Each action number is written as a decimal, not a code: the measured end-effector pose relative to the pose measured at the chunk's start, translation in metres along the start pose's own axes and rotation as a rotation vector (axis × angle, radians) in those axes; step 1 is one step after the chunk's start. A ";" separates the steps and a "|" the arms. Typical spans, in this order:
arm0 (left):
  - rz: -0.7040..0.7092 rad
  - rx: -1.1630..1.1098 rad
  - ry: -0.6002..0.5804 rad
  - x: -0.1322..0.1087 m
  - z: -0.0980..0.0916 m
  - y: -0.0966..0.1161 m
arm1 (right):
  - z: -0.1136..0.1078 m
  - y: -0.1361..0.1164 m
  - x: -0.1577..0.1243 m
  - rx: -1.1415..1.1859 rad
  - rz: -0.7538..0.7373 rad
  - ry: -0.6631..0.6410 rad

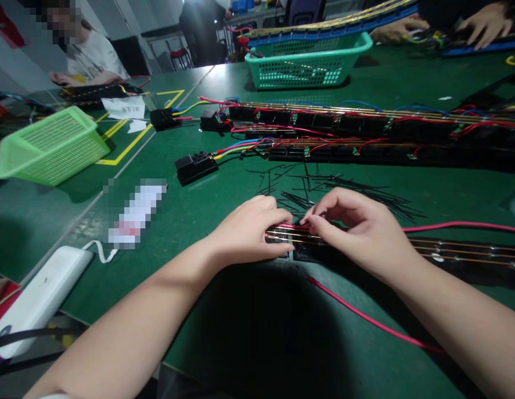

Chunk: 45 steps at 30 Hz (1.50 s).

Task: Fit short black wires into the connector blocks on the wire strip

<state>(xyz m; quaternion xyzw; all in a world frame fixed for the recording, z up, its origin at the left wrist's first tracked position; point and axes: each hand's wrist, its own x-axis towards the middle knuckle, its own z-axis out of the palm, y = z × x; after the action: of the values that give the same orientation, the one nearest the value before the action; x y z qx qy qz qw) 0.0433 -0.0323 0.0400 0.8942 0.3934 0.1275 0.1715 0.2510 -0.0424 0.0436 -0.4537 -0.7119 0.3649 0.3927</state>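
A long black strip with copper rails (457, 252) lies across the green table in front of me. My left hand (251, 230) is closed around its left end, thumb on the near side and fingers on the far side. A red wire (460, 226) runs along the strip's far edge. My right hand (357, 224) is bent over the strip, thumb and fingertips pinched close to that wire; what they hold is too small to make out. Thin black cable ties (382, 197) are scattered just beyond both hands. Nearer me lies another red wire (365, 318).
Further strips with wires (344, 147) lie behind, one ending in a black connector (194, 166). A teal basket (299, 69) carries another strip. At left are a green basket (49, 149), a phone and a white power strip (45, 293). Other people sit around the table.
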 end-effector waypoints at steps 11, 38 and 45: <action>-0.009 0.004 -0.012 0.001 -0.002 0.001 | -0.002 -0.002 -0.002 0.034 0.020 -0.034; 0.029 0.018 0.046 0.000 0.001 0.000 | 0.000 0.000 -0.001 -0.314 -0.277 -0.173; 0.031 -0.001 -0.005 0.001 0.001 0.002 | 0.003 0.002 0.002 -0.407 -0.404 -0.250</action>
<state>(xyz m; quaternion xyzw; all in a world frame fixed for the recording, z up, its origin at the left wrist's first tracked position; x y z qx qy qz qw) 0.0454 -0.0332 0.0396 0.9003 0.3791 0.1284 0.1711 0.2487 -0.0400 0.0412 -0.3237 -0.8889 0.1826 0.2677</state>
